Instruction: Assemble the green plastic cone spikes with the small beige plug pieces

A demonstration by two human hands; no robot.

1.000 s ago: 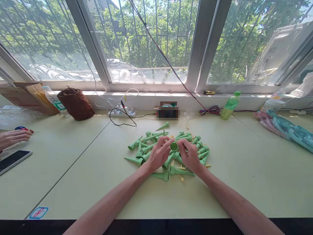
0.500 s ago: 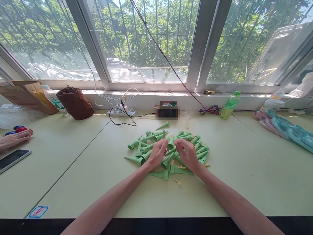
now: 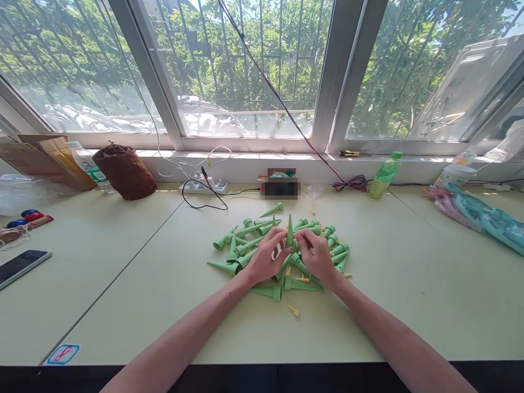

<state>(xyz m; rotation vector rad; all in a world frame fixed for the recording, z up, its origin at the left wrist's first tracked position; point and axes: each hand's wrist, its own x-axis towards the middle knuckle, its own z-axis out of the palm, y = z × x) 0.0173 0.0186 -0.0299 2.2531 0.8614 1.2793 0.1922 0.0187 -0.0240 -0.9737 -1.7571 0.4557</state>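
Head view, centre of frame: two bare forearms enter from the lower edge and meet over a heap of green spikes (image 3: 245, 245) on the pale table (image 3: 409, 295). One green spike (image 3: 290, 229) stands upright, tip towards the window, between the two hands at the middle of the frame. The heap holds roughly two dozen spikes; the hands cover part of it, so an exact count cannot be given. One further loose spike (image 3: 272, 210) lies apart, just above the heap. One small yellow peg (image 3: 293, 310) lies alone below the heap.

The left hand (image 3: 266, 261) is curled, thumb and fingertips pinched shut on the lower part of the upright spike. The right hand (image 3: 318, 257) mirrors it, fingertips clamped on the same spike's base from the other side.

Upper right: one green bottle (image 3: 383, 176). Upper left: one brown pouch (image 3: 125, 172). Left edge: one phone (image 3: 20, 266).
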